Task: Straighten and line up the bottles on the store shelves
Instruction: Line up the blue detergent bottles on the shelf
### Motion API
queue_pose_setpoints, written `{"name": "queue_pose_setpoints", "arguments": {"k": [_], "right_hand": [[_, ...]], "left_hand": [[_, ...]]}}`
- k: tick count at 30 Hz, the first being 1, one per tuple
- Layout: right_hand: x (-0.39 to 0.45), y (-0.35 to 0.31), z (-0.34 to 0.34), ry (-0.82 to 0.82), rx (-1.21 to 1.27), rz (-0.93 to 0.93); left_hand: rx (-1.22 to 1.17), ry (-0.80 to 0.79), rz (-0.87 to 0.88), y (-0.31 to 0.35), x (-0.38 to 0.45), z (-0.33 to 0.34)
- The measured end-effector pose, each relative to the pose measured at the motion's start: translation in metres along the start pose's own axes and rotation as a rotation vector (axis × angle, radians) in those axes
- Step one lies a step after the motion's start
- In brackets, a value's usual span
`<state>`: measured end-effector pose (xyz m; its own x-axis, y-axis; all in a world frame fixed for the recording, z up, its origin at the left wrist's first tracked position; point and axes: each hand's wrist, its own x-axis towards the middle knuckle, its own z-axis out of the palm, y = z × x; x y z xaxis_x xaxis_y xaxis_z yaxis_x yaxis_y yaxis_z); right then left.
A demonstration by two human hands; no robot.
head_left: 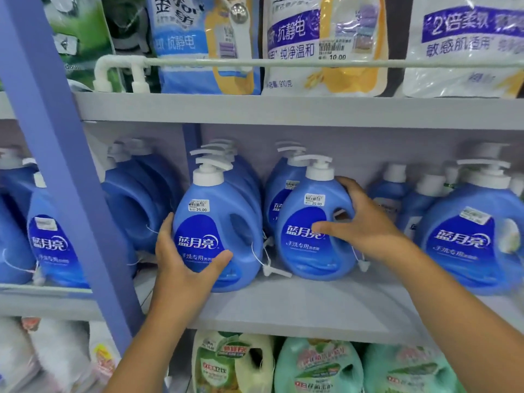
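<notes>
Head view, middle shelf [297, 304], grey board, seen from in front and slightly above.

Item 1: left bottle [218, 231], blue, white pump top, price sticker reading 25.00, label facing out. Stands upright at the shelf front, first of a row of like bottles running back behind it. Left hand [181, 256] has its grip grasping this bottle low on its left side, fingers round the left edge, thumb laid across the lower front of the label.

Item 2: right bottle [317, 222], same make, same sticker, just beside item 1 with a narrow gap between. Tilted a little, pump leaning left, base on the shelf. Right hand [365, 222] has its grip grasping it from the right, thumb across the label front, fingers curled over the right shoulder by the handle hole. At least one more bottle stands behind it.

Item 3: far bottle [467, 239], larger in view, at the right end of the shelf, untouched, smaller pump bottles behind and to its left.

Item 4: side bottles [136, 199], left of item 1, turned sideways, handle side out.

Upper shelf: refill pouches [323, 43] behind a white rail [283, 62].

Lower shelf: green bottles [317, 367].

Left: blue upright post [62, 165], more blue bottles beyond it
</notes>
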<state>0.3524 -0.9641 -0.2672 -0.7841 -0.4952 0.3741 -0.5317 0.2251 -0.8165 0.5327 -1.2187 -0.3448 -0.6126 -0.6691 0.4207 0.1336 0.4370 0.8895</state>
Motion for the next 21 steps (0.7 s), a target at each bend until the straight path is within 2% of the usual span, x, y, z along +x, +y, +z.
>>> {"name": "queue_pose_setpoints", "arguments": {"k": [4, 8, 15, 18, 21], "right_hand": [[0.014, 0.0, 0.01, -0.082, 0.036, -0.055], [0.021, 0.007, 0.026, 0.004, -0.114, -0.072], [0.017, 0.026, 0.043, 0.096, 0.005, -0.101], [0.013, 0.024, 0.047, 0.117, -0.012, -0.085], [-0.005, 0.017, 0.034, 0.16, -0.192, -0.093]], "left_hand": [[-0.04, 0.002, -0.009, 0.0, 0.0, 0.0], [-0.038, 0.004, -0.007, -0.001, 0.0, -0.001], [-0.025, -0.028, 0.006, -0.002, 0.0, 0.001], [0.008, 0.012, 0.021, 0.0, -0.002, 0.003], [0.152, 0.129, 0.097, 0.013, -0.015, 0.012]]}}
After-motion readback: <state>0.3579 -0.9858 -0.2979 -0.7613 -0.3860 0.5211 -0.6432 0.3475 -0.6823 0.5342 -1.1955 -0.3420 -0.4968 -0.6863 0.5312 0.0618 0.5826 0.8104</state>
